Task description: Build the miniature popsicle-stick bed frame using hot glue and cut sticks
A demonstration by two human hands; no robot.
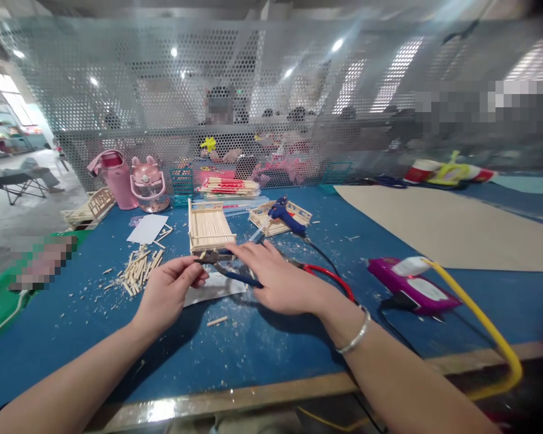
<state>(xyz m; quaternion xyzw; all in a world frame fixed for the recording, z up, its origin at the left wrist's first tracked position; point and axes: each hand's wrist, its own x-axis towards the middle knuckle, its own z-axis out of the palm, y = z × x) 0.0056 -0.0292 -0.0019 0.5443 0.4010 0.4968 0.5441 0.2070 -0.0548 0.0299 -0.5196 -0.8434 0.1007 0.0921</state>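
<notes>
My right hand [276, 274] is wrapped round the blue handles of a pair of pliers [235, 275], whose dark jaws point left. My left hand [172, 283] is closed in a pinch right at the jaws, where the pale end of a small wooden stick [203, 255] shows; the fingers hide most of it. Just beyond the hands stands a small frame built of wooden sticks [212, 224], with a flat slatted base and raised ends. Under the pliers lies a white sheet of paper [217, 289]. One cut stick piece [217, 321] rests on the blue table nearer me.
Cut sticks [140, 269] lie piled at left by white paper [148, 229]. A blue glue gun [287, 216] rests on another stick frame [271, 224]. A red-handled tool [330, 278] and purple power strip [414, 286] are at right. A perforated screen [163, 96] stands behind.
</notes>
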